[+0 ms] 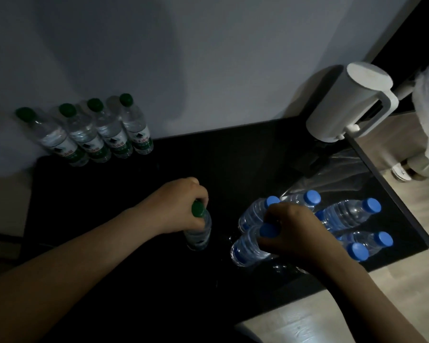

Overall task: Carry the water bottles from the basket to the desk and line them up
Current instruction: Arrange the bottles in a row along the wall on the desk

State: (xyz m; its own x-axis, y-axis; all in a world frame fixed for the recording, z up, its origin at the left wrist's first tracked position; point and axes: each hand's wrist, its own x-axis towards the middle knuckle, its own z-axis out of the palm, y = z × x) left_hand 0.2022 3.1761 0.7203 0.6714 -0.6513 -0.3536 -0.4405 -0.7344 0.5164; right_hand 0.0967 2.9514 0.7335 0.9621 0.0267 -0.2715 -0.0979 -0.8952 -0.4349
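The left hand (178,204) grips one green-capped bottle (200,231) by its neck, upright on the black desk (146,280). The right hand (295,233) holds a blue-capped bottle (249,246), one of six clustered there. Four green-capped bottles (109,134) line the wall (208,70).

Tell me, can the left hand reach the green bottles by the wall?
Probably yes. Only bare desk lies between the left hand and the green bottles. But it grips a green-cap bottle, so it likely could not grab one of them too.
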